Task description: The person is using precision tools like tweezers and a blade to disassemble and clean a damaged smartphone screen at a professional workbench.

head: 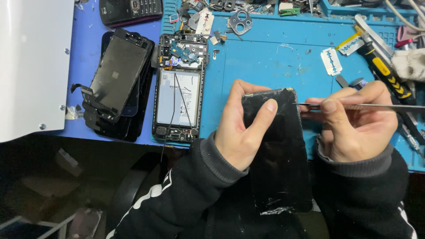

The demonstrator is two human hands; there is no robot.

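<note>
metal tool cut off at right edge, keypad phone cropped at top, tray parts too small to tell

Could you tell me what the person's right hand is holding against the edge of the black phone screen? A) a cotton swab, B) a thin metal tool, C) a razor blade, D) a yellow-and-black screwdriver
B: the right hand pinches a thin metal tool whose tip meets the upper right edge of the black phone screen, which the left hand grips; the razor blade lies on the blue mat.

A cracked black screen fills centre frame. Black detached screens lie stacked at left; beside them, a white battery label.
</note>
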